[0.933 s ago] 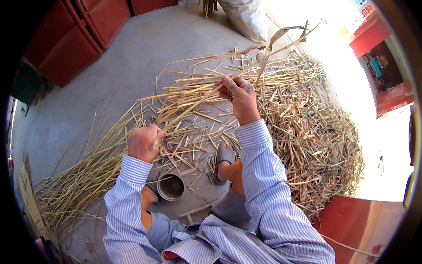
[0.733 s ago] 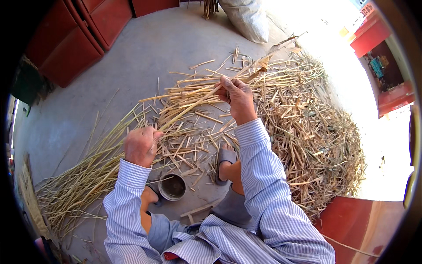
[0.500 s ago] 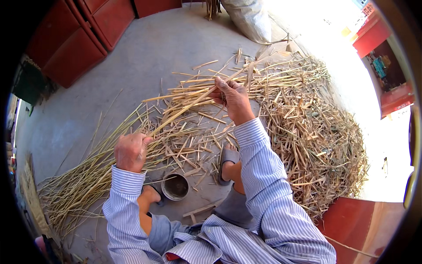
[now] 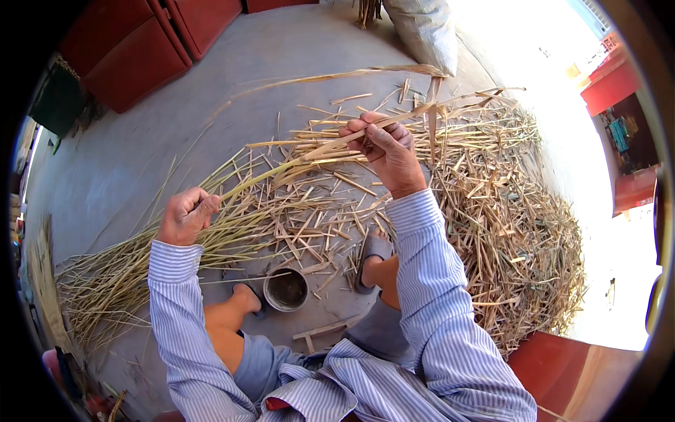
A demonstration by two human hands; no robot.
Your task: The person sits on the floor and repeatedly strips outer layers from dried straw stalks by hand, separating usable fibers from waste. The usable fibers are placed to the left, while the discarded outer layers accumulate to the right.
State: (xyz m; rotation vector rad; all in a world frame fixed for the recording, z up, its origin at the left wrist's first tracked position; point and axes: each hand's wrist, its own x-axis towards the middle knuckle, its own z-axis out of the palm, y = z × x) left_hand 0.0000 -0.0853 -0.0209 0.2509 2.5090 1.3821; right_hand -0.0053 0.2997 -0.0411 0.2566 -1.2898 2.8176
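Observation:
A long dry stalk (image 4: 264,182), yellow-green at the left and papery brown at the right, slants up between my hands. My left hand (image 4: 185,216) is closed at its lower end, thumb pressed on the fingers. My right hand (image 4: 388,153) pinches the stalk's leafy part between thumb and fingers. Dry leaf ends hang past the right hand. A blurred thin leaf strip (image 4: 309,79) arcs above both hands. Beneath the left hand lies a spread bundle of thin greenish stalks (image 4: 126,288). Thicker cut yellow stalks (image 4: 320,141) lie under and behind the right hand.
A big heap of broken stalks and husks (image 4: 506,232) spreads at the right. A metal bowl (image 4: 304,299) stands between my feet, near a small wooden piece (image 4: 325,329). Red furniture (image 4: 133,60) and a white sack (image 4: 422,32) stand at the back.
My left hand has moved up and left. The right hand has shifted slightly right along with the view. A leaf strip now arcs above the hands.

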